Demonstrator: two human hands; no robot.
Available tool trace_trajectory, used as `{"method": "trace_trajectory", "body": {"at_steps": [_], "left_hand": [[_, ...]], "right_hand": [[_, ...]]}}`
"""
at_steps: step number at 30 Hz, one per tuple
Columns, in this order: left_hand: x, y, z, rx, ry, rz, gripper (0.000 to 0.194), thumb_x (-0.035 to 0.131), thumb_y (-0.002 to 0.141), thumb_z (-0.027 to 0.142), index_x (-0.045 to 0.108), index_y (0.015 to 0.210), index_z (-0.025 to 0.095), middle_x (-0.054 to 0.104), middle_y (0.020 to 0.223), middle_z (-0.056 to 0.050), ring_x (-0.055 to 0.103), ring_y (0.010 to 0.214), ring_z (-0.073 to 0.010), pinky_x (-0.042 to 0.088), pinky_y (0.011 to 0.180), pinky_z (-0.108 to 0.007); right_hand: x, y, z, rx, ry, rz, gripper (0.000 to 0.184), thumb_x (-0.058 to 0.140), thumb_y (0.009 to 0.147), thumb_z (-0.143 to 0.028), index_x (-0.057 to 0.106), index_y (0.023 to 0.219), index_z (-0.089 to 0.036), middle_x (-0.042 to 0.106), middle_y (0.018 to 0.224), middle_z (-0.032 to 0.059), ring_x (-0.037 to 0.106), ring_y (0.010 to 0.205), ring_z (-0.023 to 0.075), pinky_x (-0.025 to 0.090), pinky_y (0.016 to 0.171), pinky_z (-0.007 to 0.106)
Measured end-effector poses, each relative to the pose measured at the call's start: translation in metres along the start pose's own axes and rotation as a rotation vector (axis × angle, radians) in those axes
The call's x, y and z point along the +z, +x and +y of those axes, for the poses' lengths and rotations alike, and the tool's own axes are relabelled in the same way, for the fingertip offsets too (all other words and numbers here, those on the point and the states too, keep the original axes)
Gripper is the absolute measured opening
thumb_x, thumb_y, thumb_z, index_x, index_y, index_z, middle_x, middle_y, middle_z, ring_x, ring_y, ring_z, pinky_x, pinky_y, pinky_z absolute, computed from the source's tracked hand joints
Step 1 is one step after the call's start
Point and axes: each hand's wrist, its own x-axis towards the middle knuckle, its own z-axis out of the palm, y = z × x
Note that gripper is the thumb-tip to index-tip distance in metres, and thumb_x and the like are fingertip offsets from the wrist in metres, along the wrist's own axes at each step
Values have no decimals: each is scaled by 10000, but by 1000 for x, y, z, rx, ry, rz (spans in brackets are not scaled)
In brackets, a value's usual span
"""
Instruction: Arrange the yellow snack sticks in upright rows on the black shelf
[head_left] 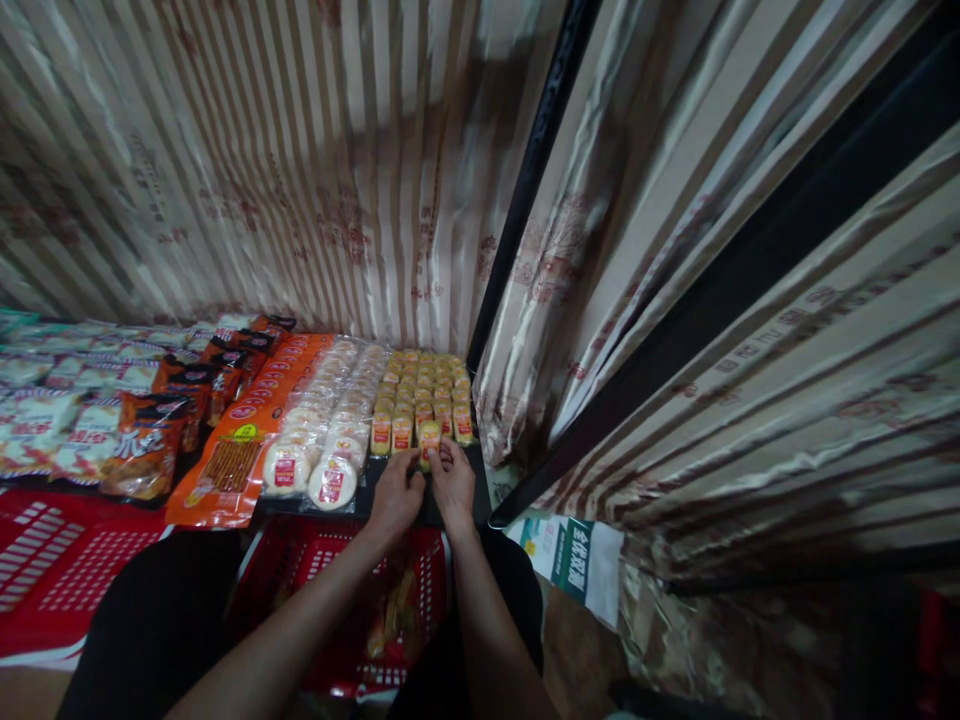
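At the front of a block of small yellow packaged cakes [425, 383], one packaged cake [430, 436] stands out nearer to me, its red label facing me. My right hand [454, 484] grips its right side between thumb and fingers. From the left, my left hand [396, 492] has its curled fingertips against the lower edge of the same cake; their exact contact is partly hidden. Left of the block lie clear packs of round white pastries [331, 481] with red labels. Beside those is a long orange snack packet [225, 470] showing brown sticks.
Further left, rows of white snack bags [94, 425] and dark-and-orange bags [144, 450] fill the dark shelf [367, 500]. A red basket [300, 560] with yellow items sits between my knees, another red basket [45, 570] at left. Black poles [637, 385] and a striped curtain [300, 180] bound the space.
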Motion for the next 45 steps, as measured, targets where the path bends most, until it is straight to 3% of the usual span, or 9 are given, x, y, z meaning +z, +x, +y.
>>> {"method": "trace_trajectory", "body": {"at_steps": [16, 28, 36, 41, 45], "left_hand": [[5, 7, -11, 53, 114, 6, 426, 415, 706, 61, 548, 1101, 146, 576, 1159, -103, 505, 1121, -199, 371, 1015, -382], [11, -6, -31, 407, 420, 117, 475, 405, 686, 17, 562, 1121, 124, 579, 1155, -108, 495, 1100, -206, 443, 973, -384], [15, -10, -44, 509, 618, 170, 497, 416, 732, 51, 501, 1219, 110, 486, 1314, -111, 363, 1259, -244, 363, 1042, -426], [19, -6, -47, 505, 709, 192, 501, 400, 806, 128, 408, 1306, 96, 431, 1372, -112, 219, 1345, -285, 350, 1034, -459], [21, -5, -48, 511, 756, 169, 514, 398, 812, 148, 386, 1323, 100, 412, 1387, -110, 218, 1347, -287, 349, 1034, -456]], "right_hand": [[10, 14, 7, -32, -228, 15, 292, 522, 765, -362, 644, 980, -207, 662, 851, 46, 573, 749, 177, 432, 728, 298], [17, 13, 3, -75, -297, 2, 351, 432, 820, -351, 583, 1061, -145, 610, 918, 88, 568, 766, 177, 453, 729, 309], [18, 10, -1, -89, -290, 69, 240, 455, 805, -296, 555, 984, -171, 545, 929, 70, 552, 739, 158, 463, 711, 297], [19, 11, 1, -94, -258, 55, 181, 458, 801, -283, 547, 923, -181, 545, 908, 63, 554, 762, 163, 474, 699, 294], [19, 12, 3, -87, -236, 31, 179, 465, 796, -276, 548, 923, -181, 548, 897, 59, 557, 771, 164, 483, 695, 295]]}}
